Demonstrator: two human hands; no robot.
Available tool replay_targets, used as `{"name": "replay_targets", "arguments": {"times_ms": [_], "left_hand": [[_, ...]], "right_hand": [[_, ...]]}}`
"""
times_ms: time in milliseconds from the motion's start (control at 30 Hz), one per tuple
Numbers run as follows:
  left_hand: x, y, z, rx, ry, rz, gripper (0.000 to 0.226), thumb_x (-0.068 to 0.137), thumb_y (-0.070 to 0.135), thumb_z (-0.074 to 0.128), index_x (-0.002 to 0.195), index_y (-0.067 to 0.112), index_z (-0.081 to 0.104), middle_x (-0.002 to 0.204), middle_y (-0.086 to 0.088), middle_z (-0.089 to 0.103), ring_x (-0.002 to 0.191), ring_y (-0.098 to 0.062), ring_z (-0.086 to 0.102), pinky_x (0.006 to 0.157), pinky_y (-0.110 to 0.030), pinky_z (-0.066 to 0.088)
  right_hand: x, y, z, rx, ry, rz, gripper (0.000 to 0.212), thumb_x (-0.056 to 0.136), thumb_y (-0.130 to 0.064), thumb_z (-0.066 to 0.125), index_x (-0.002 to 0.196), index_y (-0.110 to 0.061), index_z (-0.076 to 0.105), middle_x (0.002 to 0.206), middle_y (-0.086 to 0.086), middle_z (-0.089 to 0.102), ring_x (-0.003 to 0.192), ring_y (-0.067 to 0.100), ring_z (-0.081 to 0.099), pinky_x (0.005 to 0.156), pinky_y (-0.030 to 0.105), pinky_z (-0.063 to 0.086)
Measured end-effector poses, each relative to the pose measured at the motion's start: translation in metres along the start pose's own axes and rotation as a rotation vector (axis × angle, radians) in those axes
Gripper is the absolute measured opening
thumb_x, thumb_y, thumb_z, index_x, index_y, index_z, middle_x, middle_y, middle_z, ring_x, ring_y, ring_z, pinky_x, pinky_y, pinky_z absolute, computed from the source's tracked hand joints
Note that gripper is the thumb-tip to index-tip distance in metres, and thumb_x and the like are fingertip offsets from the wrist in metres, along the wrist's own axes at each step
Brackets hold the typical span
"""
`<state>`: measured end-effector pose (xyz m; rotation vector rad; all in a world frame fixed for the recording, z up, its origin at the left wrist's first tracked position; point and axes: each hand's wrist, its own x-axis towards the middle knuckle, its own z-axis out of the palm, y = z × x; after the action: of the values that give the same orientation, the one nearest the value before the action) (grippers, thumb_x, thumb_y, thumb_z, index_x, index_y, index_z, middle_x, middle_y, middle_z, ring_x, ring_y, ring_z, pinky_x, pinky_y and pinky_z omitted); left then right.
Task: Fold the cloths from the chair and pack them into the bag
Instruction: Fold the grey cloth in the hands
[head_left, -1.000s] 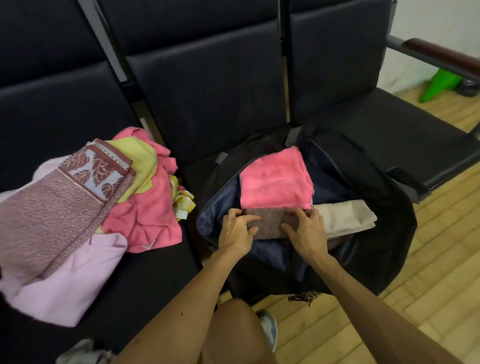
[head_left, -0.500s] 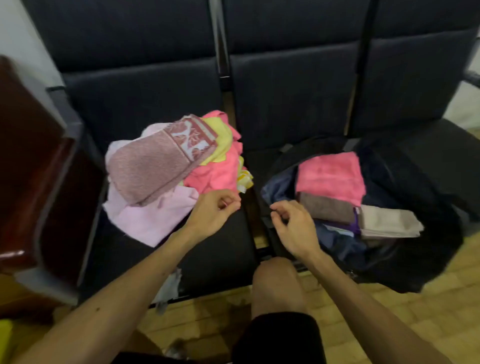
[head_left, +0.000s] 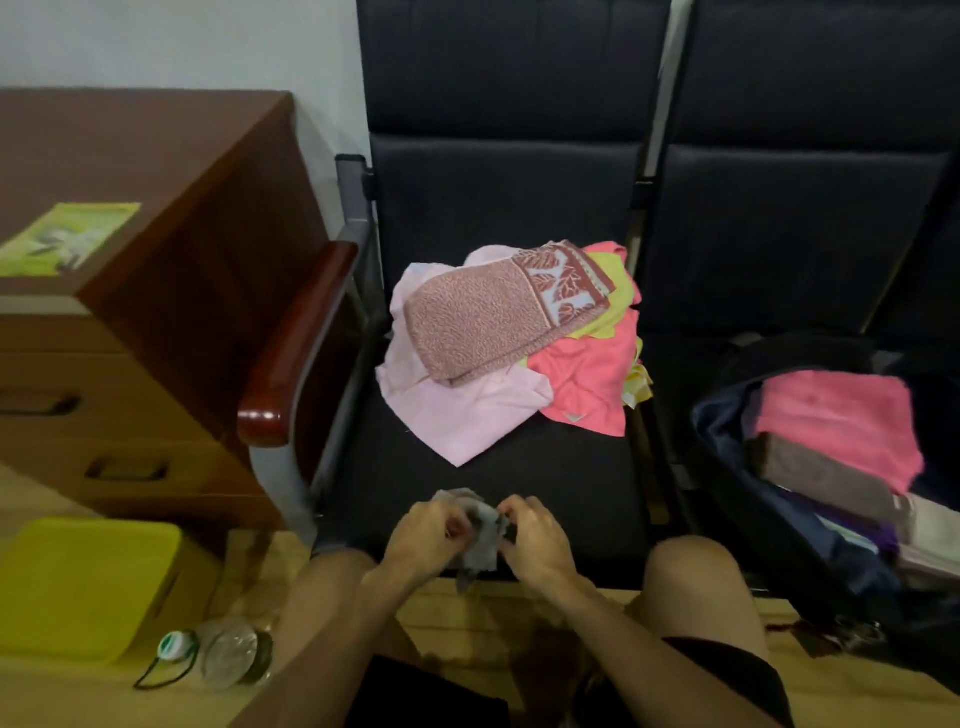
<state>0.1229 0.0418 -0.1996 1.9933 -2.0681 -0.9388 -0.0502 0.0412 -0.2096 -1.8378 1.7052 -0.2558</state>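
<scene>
Bottom centre, both hands meet over the front edge of the seat. The left hand (head_left: 426, 535) and right hand (head_left: 537, 540) each have fingers curled and pinch a small crumpled grey cloth (head_left: 480, 538) between them. A corner of it hangs down below the knuckles, and no crease is set that I can see. Judging by this, it is the cloth now being folded, fold only just begun. Lower left on the floor are a flat yellow plastic lid (head_left: 78, 582) and a clear plastic bottle with a green cap (head_left: 228, 654), neither part of the task. The black padded chair (head_left: 545, 478) fills mid frame. In the middle of its seat is an unfolded heap: a pale pink sheet-like cloth (head_left: 467, 421) at the bottom, a coral pink cloth (head_left: 587, 379) on the right, a yellow cloth (head_left: 610, 306) partly buried, and a dusty-pink towel with a leaf-pattern border (head_left: 483, 317) lying across the top. At right edge, on the next seat, the dark open bag (head_left: 722, 441) holds folded pieces: a bright pink towel (head_left: 836, 421), a brown towel (head_left: 821, 478) and a beige one (head_left: 930, 525), packed side by side. So some are packed, roughly half by my guess; the heap plus the grey cloth are left. Upper left is a brown wooden desk (head_left: 156, 260).
</scene>
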Motion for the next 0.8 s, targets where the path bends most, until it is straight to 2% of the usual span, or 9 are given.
{"name": "replay_targets", "arguments": {"times_ms": [100,167,233,300,433,567,633,733,800], "left_hand": [[0.004,-0.014,0.023,0.085,-0.06,0.047,0.052,0.08,0.037,0.074,0.128,0.036,0.055,0.136,0.011,0.047,0.123,-0.011,0.05,0.105,-0.034,0.045],[0.001,-0.018,0.032,0.25,-0.011,0.137,0.062,0.087,0.038,0.068,0.143,0.031,0.043,0.151,0.005,0.038,0.14,-0.016,0.035,0.115,-0.035,0.03],[0.004,-0.021,0.038,0.298,0.012,0.175,0.062,0.092,0.033,0.063,0.148,0.027,0.038,0.156,0.002,0.034,0.145,-0.019,0.03,0.118,-0.034,0.024],[0.009,-0.024,0.041,0.266,0.024,0.205,0.052,0.095,0.026,0.059,0.145,0.022,0.046,0.151,-0.001,0.042,0.14,-0.02,0.038,0.116,-0.032,0.03],[0.01,-0.026,0.038,0.141,0.177,0.168,0.026,0.1,0.021,0.051,0.117,0.018,0.07,0.115,-0.004,0.069,0.109,-0.022,0.063,0.092,-0.029,0.046],[0.004,-0.015,0.03,-0.077,0.198,0.106,0.019,0.101,0.022,0.049,0.092,0.024,0.066,0.092,0.002,0.069,0.082,-0.012,0.064,0.07,-0.022,0.047],[0.004,-0.01,0.023,-0.189,0.195,0.111,0.022,0.098,0.02,0.055,0.079,0.028,0.062,0.081,0.01,0.065,0.073,-0.006,0.061,0.066,-0.025,0.048],[0.001,0.003,0.001,-0.329,0.222,0.156,0.02,0.095,0.018,0.06,0.079,0.029,0.066,0.074,0.012,0.066,0.072,-0.005,0.063,0.066,-0.027,0.052],[-0.001,0.02,-0.021,-0.364,0.22,0.183,0.014,0.095,0.024,0.061,0.088,0.031,0.071,0.082,0.013,0.071,0.079,-0.003,0.067,0.07,-0.024,0.055]], "right_hand": [[0.007,0.0,0.006,-0.015,-0.042,0.008,0.024,0.092,-0.028,0.064,0.113,-0.03,0.054,0.115,-0.006,0.052,0.107,0.014,0.053,0.087,0.026,0.046],[0.011,-0.001,0.008,-0.04,-0.037,0.002,0.019,0.093,-0.027,0.063,0.111,-0.028,0.058,0.113,-0.006,0.054,0.103,0.013,0.055,0.084,0.025,0.046],[0.014,-0.002,0.009,-0.078,-0.021,-0.003,0.011,0.095,-0.025,0.061,0.106,-0.026,0.063,0.11,-0.005,0.058,0.095,0.01,0.054,0.079,0.024,0.045],[0.015,-0.001,0.009,-0.079,-0.015,0.007,0.009,0.097,-0.022,0.058,0.102,-0.024,0.065,0.107,-0.004,0.061,0.092,0.009,0.054,0.076,0.023,0.044],[0.015,0.009,0.007,-0.029,-0.045,0.058,0.009,0.097,-0.022,0.057,0.1,-0.026,0.064,0.104,-0.006,0.061,0.094,0.008,0.057,0.08,0.025,0.052],[0.005,0.014,0.002,0.011,-0.054,0.057,0.007,0.096,-0.024,0.059,0.102,-0.028,0.061,0.107,-0.006,0.058,0.098,0.009,0.055,0.086,0.028,0.052],[-0.003,0.01,-0.005,0.101,-0.049,0.007,0.013,0.095,-0.032,0.06,0.107,-0.033,0.056,0.113,-0.011,0.052,0.104,0.005,0.05,0.089,0.024,0.048],[-0.012,-0.01,-0.028,0.22,-0.048,-0.086,0.033,0.086,-0.054,0.063,0.111,-0.033,0.057,0.113,-0.014,0.054,0.106,0.004,0.049,0.087,0.022,0.046],[-0.013,-0.021,-0.047,0.166,0.023,-0.166,0.039,0.078,-0.055,0.068,0.104,-0.028,0.061,0.102,-0.012,0.059,0.098,0.006,0.052,0.081,0.026,0.049]]}}
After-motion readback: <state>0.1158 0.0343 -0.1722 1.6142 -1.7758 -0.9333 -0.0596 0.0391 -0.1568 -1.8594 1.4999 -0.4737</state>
